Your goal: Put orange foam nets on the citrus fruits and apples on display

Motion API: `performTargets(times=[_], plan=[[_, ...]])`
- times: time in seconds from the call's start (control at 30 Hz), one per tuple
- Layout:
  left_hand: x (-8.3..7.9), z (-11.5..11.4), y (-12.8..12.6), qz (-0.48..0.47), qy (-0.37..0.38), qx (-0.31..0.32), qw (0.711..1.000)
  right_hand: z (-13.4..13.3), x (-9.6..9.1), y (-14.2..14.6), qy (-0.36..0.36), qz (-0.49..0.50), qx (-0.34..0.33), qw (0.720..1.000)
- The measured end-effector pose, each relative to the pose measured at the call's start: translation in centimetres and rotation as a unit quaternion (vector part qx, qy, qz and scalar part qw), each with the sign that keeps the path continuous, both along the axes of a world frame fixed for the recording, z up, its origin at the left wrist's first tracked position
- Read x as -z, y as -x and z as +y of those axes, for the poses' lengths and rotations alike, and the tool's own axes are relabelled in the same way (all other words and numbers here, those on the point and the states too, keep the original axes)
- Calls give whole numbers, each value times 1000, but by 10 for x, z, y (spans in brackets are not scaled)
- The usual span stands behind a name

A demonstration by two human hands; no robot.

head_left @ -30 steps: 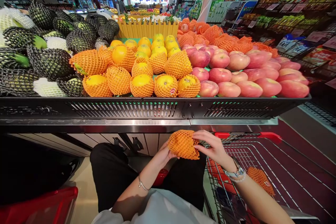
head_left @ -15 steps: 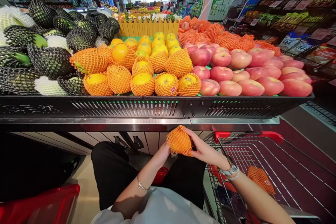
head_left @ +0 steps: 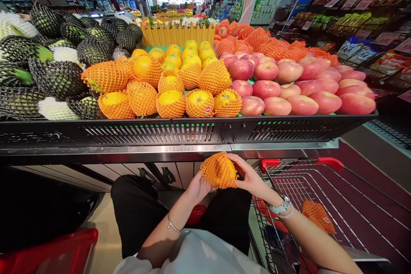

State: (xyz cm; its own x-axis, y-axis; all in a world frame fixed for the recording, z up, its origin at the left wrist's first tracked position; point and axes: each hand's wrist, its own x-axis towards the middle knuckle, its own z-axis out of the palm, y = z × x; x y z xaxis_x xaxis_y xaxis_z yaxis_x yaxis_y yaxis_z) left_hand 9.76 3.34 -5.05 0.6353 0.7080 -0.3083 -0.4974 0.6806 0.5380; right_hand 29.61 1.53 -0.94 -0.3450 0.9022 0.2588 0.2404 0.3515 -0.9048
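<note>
Between my hands, over my lap and in front of the display's edge, is an orange (head_left: pixel 230 168) in an orange foam net sleeve (head_left: pixel 214 172). Bare peel shows on the orange's right side. My left hand (head_left: pixel 199 186) supports the fruit from the lower left, its fingers mostly hidden behind the net. My right hand (head_left: pixel 246 174) curls round the right side, with fingers on top and thumb below at the net's edge. Several oranges (head_left: pixel 171 102) in similar nets are piled on the black display tray (head_left: pixel 154 135) ahead.
Red apples (head_left: pixel 278 106) lie right of the oranges, with netted fruit (head_left: pixel 257 39) behind them. Dark-netted melons (head_left: pixel 56 78) fill the left. A metal shopping cart (head_left: pixel 298 175) with a netted item (head_left: pixel 318 215) stands at my right. A red plastic object (head_left: pixel 77 244) is at lower left.
The net has shifted leftward on the orange, baring yellow peel on its right side. My right fingers have curled further over the fruit. The view has shifted slightly.
</note>
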Motion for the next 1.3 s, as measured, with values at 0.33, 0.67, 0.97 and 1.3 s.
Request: performTargets(times=[0.33, 0.67, 0.97, 1.3], plan=[[-6, -1, -1, -8, 26, -45, 999, -3, 5, 16, 30, 27, 15, 999], [-16, 0, 4, 12, -1, -43, 999, -7, 6, 13, -113, 17, 143, 983], [-19, -12, -5, 13, -86, 49, 995, -8, 13, 21, 61, 160, 50, 984], [-40, -16, -3, -46, -97, 40, 993, -18, 17, 18, -68, 116, 134, 982]])
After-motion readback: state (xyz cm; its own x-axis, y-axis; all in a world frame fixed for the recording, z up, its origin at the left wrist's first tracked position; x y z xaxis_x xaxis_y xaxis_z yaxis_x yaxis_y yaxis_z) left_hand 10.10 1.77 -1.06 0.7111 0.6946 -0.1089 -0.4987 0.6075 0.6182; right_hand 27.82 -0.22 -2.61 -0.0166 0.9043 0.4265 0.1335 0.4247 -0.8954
